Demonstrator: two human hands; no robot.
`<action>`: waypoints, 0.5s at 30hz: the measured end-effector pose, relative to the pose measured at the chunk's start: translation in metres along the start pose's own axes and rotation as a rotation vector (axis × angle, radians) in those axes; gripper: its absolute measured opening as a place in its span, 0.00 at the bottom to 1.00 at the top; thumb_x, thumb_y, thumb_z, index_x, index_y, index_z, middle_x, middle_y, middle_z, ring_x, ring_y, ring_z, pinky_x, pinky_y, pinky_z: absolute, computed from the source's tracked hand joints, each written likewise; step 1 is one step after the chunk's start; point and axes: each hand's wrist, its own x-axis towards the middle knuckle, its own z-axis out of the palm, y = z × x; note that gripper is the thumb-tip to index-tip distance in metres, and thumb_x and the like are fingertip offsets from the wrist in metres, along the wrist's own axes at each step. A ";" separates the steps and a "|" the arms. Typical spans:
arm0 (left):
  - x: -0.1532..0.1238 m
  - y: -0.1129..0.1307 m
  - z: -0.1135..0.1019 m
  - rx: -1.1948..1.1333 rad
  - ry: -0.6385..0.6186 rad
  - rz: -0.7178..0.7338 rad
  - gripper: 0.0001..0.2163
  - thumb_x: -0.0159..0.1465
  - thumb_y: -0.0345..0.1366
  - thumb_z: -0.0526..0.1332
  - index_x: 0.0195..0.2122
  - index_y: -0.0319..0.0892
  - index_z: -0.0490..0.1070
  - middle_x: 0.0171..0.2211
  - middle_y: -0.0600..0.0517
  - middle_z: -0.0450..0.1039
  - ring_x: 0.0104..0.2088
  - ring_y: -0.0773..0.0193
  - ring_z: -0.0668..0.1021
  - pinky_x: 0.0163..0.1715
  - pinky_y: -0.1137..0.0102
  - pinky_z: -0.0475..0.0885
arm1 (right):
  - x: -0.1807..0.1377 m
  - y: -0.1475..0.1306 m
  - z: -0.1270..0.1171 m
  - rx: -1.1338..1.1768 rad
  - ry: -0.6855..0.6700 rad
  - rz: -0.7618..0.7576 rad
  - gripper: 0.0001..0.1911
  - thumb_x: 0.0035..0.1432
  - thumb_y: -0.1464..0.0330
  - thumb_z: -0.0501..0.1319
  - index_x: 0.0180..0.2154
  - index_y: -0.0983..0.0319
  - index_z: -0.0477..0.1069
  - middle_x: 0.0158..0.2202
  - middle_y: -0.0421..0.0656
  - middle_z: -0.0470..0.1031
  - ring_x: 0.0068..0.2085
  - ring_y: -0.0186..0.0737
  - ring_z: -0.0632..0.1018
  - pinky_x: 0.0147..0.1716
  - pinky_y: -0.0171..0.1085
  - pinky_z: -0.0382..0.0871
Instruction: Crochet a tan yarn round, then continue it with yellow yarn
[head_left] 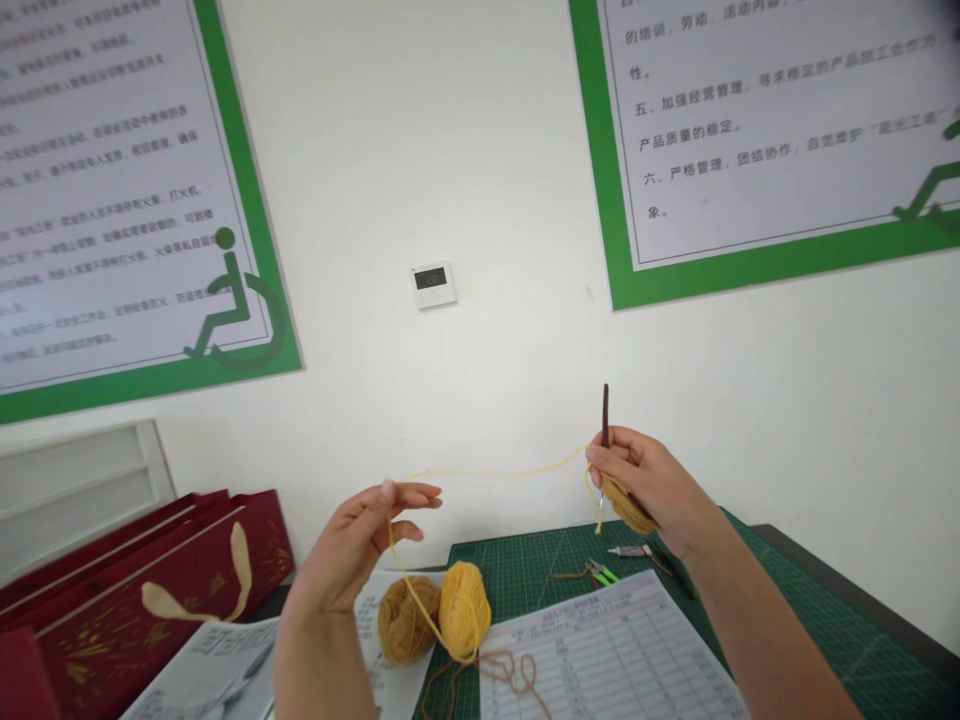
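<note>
My left hand [384, 520] is raised over the mat with yellow yarn [495, 473] caught at its fingers. From there the strand stretches across to my right hand [637, 475] and also drops to the yellow yarn ball [465, 610]. In my right hand is a crochet hook with a dark handle [606, 415] pointing up; its metal end shows below the fingers. The same hand holds a mustard-brown crocheted piece [628, 505] against the palm. A brown yarn ball [407, 622] touches the yellow one below my left hand.
On the green cutting mat [517, 570] lie a printed form [607, 650], green-handled snips [602, 573], a small tube [630, 551] and loose brown yarn [517, 675]. Dark red gift bags [180, 590] stand at left. Behind is a white wall with a thermostat [433, 285] and green-framed posters.
</note>
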 end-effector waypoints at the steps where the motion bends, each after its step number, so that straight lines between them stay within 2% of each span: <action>1: 0.002 -0.009 -0.012 0.052 0.102 -0.085 0.16 0.59 0.47 0.63 0.29 0.36 0.78 0.41 0.39 0.79 0.43 0.51 0.78 0.30 0.68 0.74 | 0.001 0.000 -0.004 -0.017 0.030 -0.013 0.15 0.50 0.58 0.67 0.29 0.62 0.67 0.22 0.38 0.71 0.21 0.29 0.68 0.20 0.29 0.60; 3: 0.004 -0.026 -0.034 0.134 0.235 -0.230 0.16 0.55 0.47 0.66 0.29 0.36 0.78 0.37 0.40 0.80 0.41 0.51 0.79 0.32 0.65 0.76 | 0.002 0.000 -0.012 -0.043 0.088 -0.023 0.16 0.49 0.58 0.68 0.29 0.62 0.67 0.21 0.38 0.71 0.21 0.30 0.68 0.20 0.30 0.60; 6: 0.005 -0.041 -0.057 0.133 0.354 -0.284 0.15 0.56 0.46 0.66 0.33 0.37 0.77 0.37 0.42 0.80 0.40 0.51 0.80 0.37 0.61 0.77 | 0.002 -0.004 -0.018 -0.074 0.112 -0.018 0.17 0.47 0.58 0.70 0.28 0.62 0.67 0.21 0.38 0.71 0.20 0.30 0.68 0.19 0.30 0.59; 8: 0.005 -0.038 -0.059 0.222 0.467 -0.297 0.14 0.55 0.44 0.66 0.33 0.36 0.75 0.35 0.41 0.78 0.37 0.50 0.80 0.36 0.58 0.77 | 0.001 -0.005 -0.016 -0.072 0.047 0.006 0.17 0.47 0.58 0.69 0.28 0.62 0.67 0.21 0.38 0.71 0.21 0.30 0.69 0.20 0.30 0.60; 9: 0.005 -0.034 -0.054 0.330 0.518 -0.255 0.14 0.53 0.44 0.67 0.33 0.37 0.74 0.36 0.41 0.78 0.38 0.48 0.79 0.35 0.56 0.77 | 0.000 -0.006 -0.013 -0.064 -0.001 0.025 0.17 0.48 0.58 0.69 0.29 0.62 0.67 0.21 0.38 0.71 0.21 0.30 0.68 0.20 0.30 0.60; 10: 0.005 -0.027 -0.045 0.435 0.494 -0.163 0.15 0.52 0.43 0.68 0.35 0.37 0.75 0.39 0.41 0.77 0.41 0.47 0.78 0.38 0.56 0.76 | -0.001 -0.005 -0.009 -0.054 -0.055 0.048 0.17 0.49 0.58 0.69 0.29 0.63 0.68 0.21 0.38 0.71 0.21 0.29 0.68 0.20 0.30 0.59; 12: 0.005 -0.011 -0.015 0.476 0.304 0.066 0.20 0.53 0.40 0.69 0.46 0.42 0.73 0.47 0.43 0.74 0.49 0.49 0.75 0.48 0.55 0.72 | -0.003 -0.004 0.001 -0.021 -0.172 0.079 0.17 0.50 0.57 0.68 0.30 0.63 0.68 0.22 0.38 0.71 0.21 0.29 0.68 0.20 0.29 0.59; 13: 0.005 -0.004 0.004 0.414 0.151 0.158 0.24 0.55 0.38 0.68 0.53 0.45 0.69 0.51 0.43 0.71 0.51 0.50 0.73 0.50 0.55 0.70 | -0.004 -0.003 0.007 0.002 -0.227 0.085 0.17 0.50 0.57 0.68 0.31 0.63 0.68 0.22 0.38 0.70 0.21 0.29 0.68 0.20 0.29 0.59; 15: 0.004 0.005 0.046 0.215 -0.160 0.265 0.32 0.55 0.33 0.68 0.60 0.50 0.61 0.55 0.42 0.67 0.53 0.53 0.72 0.52 0.55 0.69 | -0.007 -0.001 0.017 0.050 -0.322 0.086 0.17 0.51 0.57 0.67 0.32 0.64 0.68 0.22 0.38 0.70 0.22 0.28 0.68 0.21 0.29 0.59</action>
